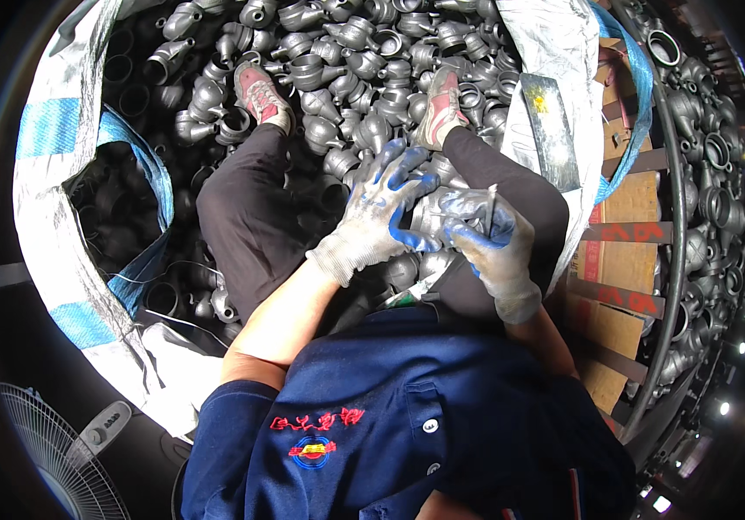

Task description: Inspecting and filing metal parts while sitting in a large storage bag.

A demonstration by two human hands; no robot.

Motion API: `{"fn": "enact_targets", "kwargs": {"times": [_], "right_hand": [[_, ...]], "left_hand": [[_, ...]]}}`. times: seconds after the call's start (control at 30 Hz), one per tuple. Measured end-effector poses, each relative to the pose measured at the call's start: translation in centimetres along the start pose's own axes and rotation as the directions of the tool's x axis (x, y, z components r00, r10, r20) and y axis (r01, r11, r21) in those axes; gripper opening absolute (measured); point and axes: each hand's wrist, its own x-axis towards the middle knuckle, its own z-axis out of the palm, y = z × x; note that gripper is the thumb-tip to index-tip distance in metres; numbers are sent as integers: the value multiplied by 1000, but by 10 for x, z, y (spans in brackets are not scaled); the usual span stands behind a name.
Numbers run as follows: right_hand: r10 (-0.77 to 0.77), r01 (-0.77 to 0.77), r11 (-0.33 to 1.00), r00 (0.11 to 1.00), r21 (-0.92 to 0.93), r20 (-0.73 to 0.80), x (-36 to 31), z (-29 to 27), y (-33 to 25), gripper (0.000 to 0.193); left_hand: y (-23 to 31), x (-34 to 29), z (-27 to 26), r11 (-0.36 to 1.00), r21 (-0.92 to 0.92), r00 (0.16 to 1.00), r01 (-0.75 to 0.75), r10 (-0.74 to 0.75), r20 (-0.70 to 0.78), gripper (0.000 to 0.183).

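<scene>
Both of my hands wear pale gloves with blue-coated fingers and meet above my lap. My left hand (372, 217) has its fingers spread, the thumb and forefinger on either side of a grey metal casting (429, 211). Closed around the right side of that casting is my right hand (498, 247), its thumb bent inward. A thin upright edge shows by the right fingers; I cannot make out what it belongs to. Many similar rounded, hollow castings (364, 65) with short necks lie heaped beneath and ahead of me, around my shoes.
A white bulk bag (47, 208) with blue straps (151, 178) surrounds the heap. A flat dark plate (552, 130) leans on its right side. Beyond stand cardboard and slats (624, 234), then more castings (710, 208). A fan (52, 451) is at the lower left.
</scene>
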Motion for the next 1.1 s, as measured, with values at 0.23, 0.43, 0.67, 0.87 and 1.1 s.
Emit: {"fn": "enact_targets", "kwargs": {"times": [0.23,0.43,0.67,0.87,1.1], "right_hand": [[40,-22,989,992,148,-119,1,2,3,25],[340,-261,859,934,441,-109,3,-5,10,24],[390,-274,721,920,636,-46,12,-17,-3,21],[448,-276,605,893,746,-33,21,-18,4,24],[529,-443,671,848,595,35,21,-11,15,27]], "left_hand": [[4,4,-1,980,61,966,-191,199,-166,55],[13,4,-7,909,-291,923,-297,195,-333,22],[-13,-12,15,-259,-901,733,349,-524,435,31],[22,-4,-3,-190,-866,666,463,-570,482,49],[9,-4,-4,-234,-939,631,253,-696,344,28]]}}
